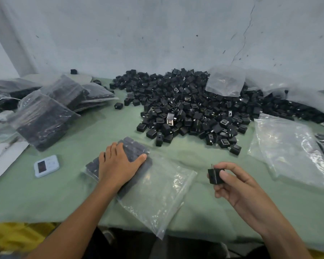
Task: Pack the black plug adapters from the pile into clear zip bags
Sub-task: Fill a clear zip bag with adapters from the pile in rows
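Note:
A big pile of black plug adapters (191,107) covers the far middle and right of the green table. In front of me lies a clear zip bag (157,191), partly filled with rows of adapters at its far left end. My left hand (118,165) rests flat on that filled end, fingers straight. My right hand (238,186) hovers to the right of the bag and pinches one black adapter (215,176) between thumb and fingers, its metal prong pointing up.
Filled bags (43,118) are stacked at the left. A stack of empty clear bags (292,148) lies at the right, and another empty bag (225,81) sits on the pile. A small white timer (46,166) lies near my left hand. The wall stands close behind.

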Available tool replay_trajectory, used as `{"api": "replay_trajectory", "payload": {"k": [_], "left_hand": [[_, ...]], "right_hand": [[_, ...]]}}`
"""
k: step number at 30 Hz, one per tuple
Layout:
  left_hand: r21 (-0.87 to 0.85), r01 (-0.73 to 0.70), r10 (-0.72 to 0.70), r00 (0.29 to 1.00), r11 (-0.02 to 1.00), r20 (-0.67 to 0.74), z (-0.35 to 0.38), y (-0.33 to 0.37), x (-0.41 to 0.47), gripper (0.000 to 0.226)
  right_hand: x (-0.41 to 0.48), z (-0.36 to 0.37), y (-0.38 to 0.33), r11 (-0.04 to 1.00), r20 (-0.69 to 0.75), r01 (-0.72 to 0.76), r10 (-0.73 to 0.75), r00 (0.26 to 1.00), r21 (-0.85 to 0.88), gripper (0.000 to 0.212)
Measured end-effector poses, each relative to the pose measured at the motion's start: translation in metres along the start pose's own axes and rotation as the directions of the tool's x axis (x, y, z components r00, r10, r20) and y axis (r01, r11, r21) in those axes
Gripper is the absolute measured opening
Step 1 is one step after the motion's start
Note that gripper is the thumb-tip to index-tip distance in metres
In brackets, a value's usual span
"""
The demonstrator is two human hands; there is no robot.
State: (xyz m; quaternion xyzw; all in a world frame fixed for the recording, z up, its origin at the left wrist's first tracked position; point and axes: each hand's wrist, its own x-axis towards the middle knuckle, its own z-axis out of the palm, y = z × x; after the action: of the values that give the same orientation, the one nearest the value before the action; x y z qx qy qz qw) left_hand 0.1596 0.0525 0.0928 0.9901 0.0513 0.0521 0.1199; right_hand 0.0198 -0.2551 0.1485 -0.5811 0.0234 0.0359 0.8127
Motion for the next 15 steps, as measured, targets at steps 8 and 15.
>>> {"api": "replay_trajectory", "payload": {"k": [8, 15], "left_hand": [[0.006, -0.001, 0.001, 1.000, 1.000, 0.002, 0.000, 0.000, 0.000, 0.112], [0.002, -0.001, 0.001, 1.000, 1.000, 0.020, 0.001, 0.000, 0.001, 0.113]], "right_hand": [[-0.022, 0.004, 0.020, 0.946, -0.020, -0.152, 0.152, 0.988, -0.286, 0.021], [0.001, 0.061, 0.059, 0.930, 0.092, -0.181, 0.221, 0.971, -0.319, 0.032]]}}
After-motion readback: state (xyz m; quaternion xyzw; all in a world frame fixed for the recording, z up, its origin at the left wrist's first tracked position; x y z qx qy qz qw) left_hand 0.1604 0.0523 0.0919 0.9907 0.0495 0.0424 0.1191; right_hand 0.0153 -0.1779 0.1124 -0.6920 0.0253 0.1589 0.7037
